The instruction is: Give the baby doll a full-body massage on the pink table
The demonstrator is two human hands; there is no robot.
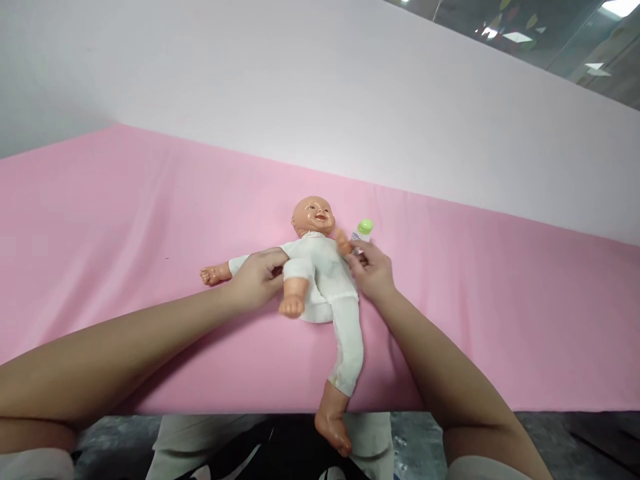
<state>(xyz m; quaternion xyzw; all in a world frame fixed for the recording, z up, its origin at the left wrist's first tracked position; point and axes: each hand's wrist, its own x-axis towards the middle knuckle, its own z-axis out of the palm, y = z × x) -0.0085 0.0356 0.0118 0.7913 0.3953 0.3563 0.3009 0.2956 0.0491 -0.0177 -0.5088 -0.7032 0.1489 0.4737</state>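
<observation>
Head view is showing a doll (320, 267) lying face-up on the pink cloth (125, 233), long axis running toward the person. Left hand (257, 277) is closing on the doll's shoulder; right hand (373, 270) is pinching a green-capped tube (363, 233) beside the doll's head.

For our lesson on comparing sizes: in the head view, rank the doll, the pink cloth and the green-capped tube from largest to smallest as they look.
1. pink cloth
2. doll
3. green-capped tube, partly hidden by the right hand
</observation>
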